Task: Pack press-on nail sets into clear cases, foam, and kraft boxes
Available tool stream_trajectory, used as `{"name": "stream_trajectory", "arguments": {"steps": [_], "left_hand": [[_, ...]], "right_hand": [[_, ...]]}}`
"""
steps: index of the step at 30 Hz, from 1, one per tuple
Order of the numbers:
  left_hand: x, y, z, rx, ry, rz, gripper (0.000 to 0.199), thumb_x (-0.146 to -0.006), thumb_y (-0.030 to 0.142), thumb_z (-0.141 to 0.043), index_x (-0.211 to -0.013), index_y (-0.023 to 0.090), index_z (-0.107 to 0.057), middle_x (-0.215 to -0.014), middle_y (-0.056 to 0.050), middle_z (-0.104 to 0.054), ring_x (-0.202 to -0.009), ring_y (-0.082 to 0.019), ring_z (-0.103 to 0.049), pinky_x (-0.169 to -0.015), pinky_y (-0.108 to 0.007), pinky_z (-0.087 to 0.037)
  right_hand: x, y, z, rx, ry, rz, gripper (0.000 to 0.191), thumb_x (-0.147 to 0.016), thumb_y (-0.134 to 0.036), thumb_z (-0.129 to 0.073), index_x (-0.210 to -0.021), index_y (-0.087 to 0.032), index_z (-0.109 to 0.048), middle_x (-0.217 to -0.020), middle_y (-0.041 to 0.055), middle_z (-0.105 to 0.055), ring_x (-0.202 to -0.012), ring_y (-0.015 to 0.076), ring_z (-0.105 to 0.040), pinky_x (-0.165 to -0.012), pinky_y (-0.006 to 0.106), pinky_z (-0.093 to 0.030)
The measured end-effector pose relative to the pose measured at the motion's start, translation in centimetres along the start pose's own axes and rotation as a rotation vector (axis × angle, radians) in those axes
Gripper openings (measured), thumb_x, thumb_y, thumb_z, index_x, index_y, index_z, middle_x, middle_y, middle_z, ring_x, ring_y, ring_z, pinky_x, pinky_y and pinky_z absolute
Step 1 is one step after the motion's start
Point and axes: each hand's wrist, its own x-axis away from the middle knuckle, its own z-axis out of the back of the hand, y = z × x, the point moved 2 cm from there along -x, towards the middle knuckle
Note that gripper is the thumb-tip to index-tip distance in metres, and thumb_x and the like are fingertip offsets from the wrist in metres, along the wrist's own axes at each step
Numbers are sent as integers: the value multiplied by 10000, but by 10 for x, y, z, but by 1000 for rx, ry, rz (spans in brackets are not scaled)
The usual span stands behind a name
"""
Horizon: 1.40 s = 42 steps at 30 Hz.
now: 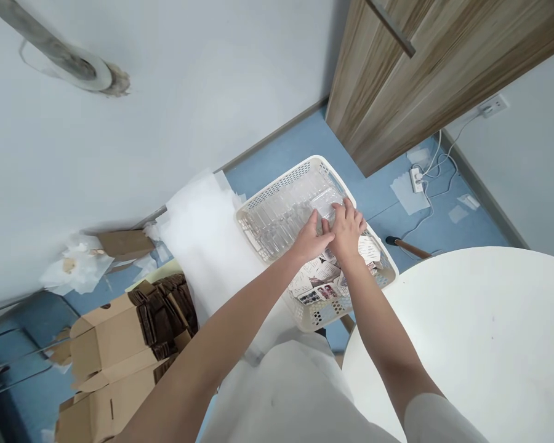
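Note:
A white plastic basket (317, 319) with perforated sides sits in front of me, over the floor. Its far part holds rows of clear plastic cases (277, 215); its near part holds printed cards (321, 274) and small picture sheets. Above the rows, one clear plastic case (325, 202) is between my hands. My right hand (348, 231) has its curled fingers on the case's right and near edge. On its left, my left hand (310, 239) grips with thumb and fingers, close to my right thumb. The undersides of both hands are hidden.
A round white table (471, 332) stands right. White foam sheeting (207, 240) lies left of the basket. Open cardboard boxes (115, 338) with dark brown folded pieces (164, 314) are lower left. A wooden cabinet (410, 74) and a power strip (416, 179) with cables lie beyond.

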Motion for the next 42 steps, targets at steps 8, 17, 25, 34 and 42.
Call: {"name": "stream_trajectory", "arguments": {"steps": [8,17,25,34,42], "left_hand": [[5,17,-3,128,30,63,876,-589,88,-582,-1357,147,-165,-1427,-122,-152,-1301,-225,-170,-1040,-327,-194],[26,22,-6,190,147,-84,742,-612,120,-606,-1292,145,-312,-1372,-138,-297,-1254,-237,-294,-1007,-325,-272],[124,23,15,389,273,-4,537,-687,304,-610,-1167,164,-414,-1036,-94,-577,-836,-139,-590,-725,-267,-467],[247,-15,43,303,64,-99,308,-618,318,-646,-864,159,-552,-706,4,-584,-595,-82,-547,-625,-260,-462],[293,-41,18,-47,-171,-283,319,-684,310,-574,-958,147,-581,-690,-10,-577,-616,-104,-538,-574,-232,-432]], "right_hand": [[-10,0,-4,-28,-22,-9,338,-699,-300,-541,-1016,-213,-464,-1172,124,-373,-1011,283,-358,-824,431,-243],[9,-9,13,-124,135,-76,278,-666,-264,-531,-936,-219,-484,-1045,73,-357,-968,243,-374,-827,414,-245],[109,-52,60,-259,198,-35,298,-657,-306,-529,-939,-230,-476,-1016,58,-372,-1012,245,-375,-844,413,-268],[272,-73,76,-355,206,2,413,-626,-447,-608,-962,-237,-493,-1017,68,-423,-1052,262,-405,-872,425,-314],[351,-41,108,-516,215,-30,459,-731,-420,-528,-1135,-218,-445,-1090,96,-512,-955,230,-501,-805,378,-415]]}}
